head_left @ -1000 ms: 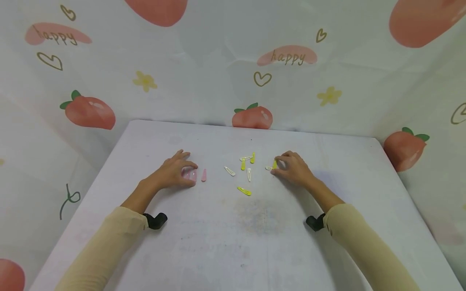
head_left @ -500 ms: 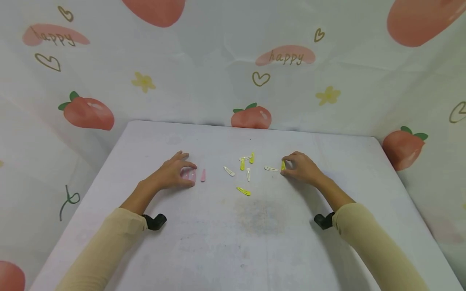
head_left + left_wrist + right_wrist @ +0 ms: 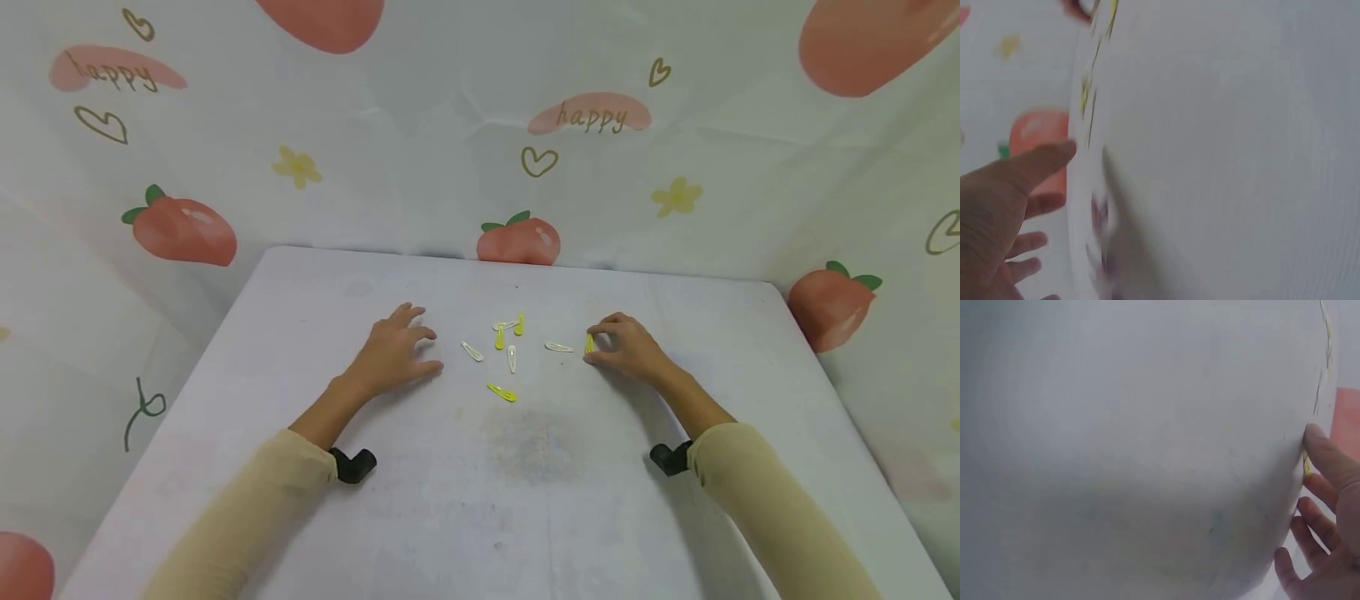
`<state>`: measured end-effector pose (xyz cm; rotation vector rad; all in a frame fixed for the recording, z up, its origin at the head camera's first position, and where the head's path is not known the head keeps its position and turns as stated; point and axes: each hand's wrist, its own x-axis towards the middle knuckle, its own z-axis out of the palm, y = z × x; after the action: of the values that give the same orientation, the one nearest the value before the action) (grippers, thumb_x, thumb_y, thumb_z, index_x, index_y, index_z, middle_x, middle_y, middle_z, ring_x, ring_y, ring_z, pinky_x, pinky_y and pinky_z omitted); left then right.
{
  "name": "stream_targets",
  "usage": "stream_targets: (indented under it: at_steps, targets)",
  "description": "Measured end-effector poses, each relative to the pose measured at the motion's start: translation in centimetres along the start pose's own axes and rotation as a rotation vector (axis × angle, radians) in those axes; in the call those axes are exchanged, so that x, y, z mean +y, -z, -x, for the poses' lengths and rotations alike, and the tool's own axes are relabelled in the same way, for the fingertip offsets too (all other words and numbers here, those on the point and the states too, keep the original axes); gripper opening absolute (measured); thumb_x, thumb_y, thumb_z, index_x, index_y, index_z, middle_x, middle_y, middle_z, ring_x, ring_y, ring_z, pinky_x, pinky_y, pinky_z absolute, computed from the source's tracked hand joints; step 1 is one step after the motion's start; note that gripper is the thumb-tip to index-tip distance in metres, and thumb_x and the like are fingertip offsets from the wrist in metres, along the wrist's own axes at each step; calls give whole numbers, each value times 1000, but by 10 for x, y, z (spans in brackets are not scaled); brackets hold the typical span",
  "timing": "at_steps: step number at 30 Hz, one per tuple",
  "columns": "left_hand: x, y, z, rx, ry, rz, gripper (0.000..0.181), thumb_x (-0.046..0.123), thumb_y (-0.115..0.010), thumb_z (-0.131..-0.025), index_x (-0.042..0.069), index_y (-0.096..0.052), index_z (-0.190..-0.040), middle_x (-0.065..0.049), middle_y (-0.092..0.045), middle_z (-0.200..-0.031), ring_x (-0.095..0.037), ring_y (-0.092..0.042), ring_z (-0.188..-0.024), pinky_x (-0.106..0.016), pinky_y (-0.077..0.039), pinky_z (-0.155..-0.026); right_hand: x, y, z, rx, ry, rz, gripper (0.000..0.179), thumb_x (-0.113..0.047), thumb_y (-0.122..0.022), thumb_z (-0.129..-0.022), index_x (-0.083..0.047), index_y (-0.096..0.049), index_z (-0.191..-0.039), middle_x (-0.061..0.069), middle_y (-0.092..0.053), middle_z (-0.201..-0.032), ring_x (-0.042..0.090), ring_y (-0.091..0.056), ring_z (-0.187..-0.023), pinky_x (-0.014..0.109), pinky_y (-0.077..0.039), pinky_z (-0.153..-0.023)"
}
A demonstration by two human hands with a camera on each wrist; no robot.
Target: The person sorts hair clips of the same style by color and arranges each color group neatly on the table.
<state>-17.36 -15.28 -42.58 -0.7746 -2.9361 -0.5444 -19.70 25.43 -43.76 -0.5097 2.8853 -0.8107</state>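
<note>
My left hand (image 3: 386, 354) hovers over the left middle of the table, fingers spread and holding nothing. Pink hair clips (image 3: 1100, 214) show blurred below it in the left wrist view; in the head view the hand hides them. On the right, my right hand (image 3: 626, 343) pinches a yellow hair clip (image 3: 589, 343) between thumb and index finger, close to the tabletop. Just left of those fingertips lies a white hair clip (image 3: 558, 347). The right wrist view shows the yellow clip's edge (image 3: 1307, 466) between thumb (image 3: 1322, 447) and finger.
Between the hands lie several snap clips: a white one (image 3: 472, 352), an upright white one (image 3: 512, 359), a yellow one (image 3: 502, 392), and a yellow-and-white cluster (image 3: 500, 337) farther back. The white table (image 3: 450, 517) meets a printed cloth backdrop (image 3: 420, 125) behind.
My left hand has left its place around the pink clips, shifting right with fingers spreading. My right hand drew its yellow clip rightward, away from the white clip, then moved only slightly.
</note>
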Motion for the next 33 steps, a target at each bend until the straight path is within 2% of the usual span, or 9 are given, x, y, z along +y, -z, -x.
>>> stream_targets:
  at_steps: [3, 7, 10, 20, 26, 33]
  targets:
    - [27, -11, -4, 21, -84, -15, 35, 36, -81, -82, 8, -78, -101, -19, -53, -141, -39, -37, -141, -61, -40, -102, 2, -2, 0, 11, 10, -5, 49, -22, -81, -84, 6, -67, -122, 25, -57, -123, 43, -52, -118, 58, -39, -102]
    - [56, -20, -3, -57, -159, 9, 29, 35, -79, -83, 10, -80, -97, -14, -55, -140, -36, -36, -142, -57, -40, -103, 2, -2, 0, 10, 12, -6, 49, -21, -81, -84, 5, -67, -122, 25, -57, -124, 42, -52, -118, 57, -39, -103]
    - [68, -25, -1, -107, -170, 15, 29, 36, -78, -85, 10, -80, -99, -13, -55, -141, -34, -35, -143, -55, -41, -103, 2, -1, 1, 11, 18, -7, 48, -20, -81, -84, 6, -67, -122, 25, -57, -123, 42, -52, -118, 57, -39, -102]
    - [76, -38, 1, -141, -169, 16, 45, 42, -75, -87, 8, -75, -116, -16, -50, -146, -36, -34, -143, -54, -39, -105, 4, -3, 2, 28, 21, -21, 48, -20, -81, -84, 7, -66, -121, 27, -56, -123, 45, -52, -117, 59, -38, -101]
    - [76, -46, -5, -124, -175, 23, 53, 47, -75, -85, 8, -72, -120, -16, -46, -149, -34, -33, -144, -53, -39, -106, 4, -3, 2, 20, 12, -20, 49, -20, -81, -84, 7, -66, -122, 27, -56, -123, 44, -51, -117, 59, -38, -101]
    - [76, -49, -14, -130, -191, 56, 51, 43, -79, -83, 10, -72, -122, -17, -45, -149, -34, -32, -144, -54, -40, -104, 4, -3, 2, 24, 11, -20, 49, -20, -81, -84, 7, -66, -122, 26, -56, -122, 43, -52, -116, 58, -39, -101]
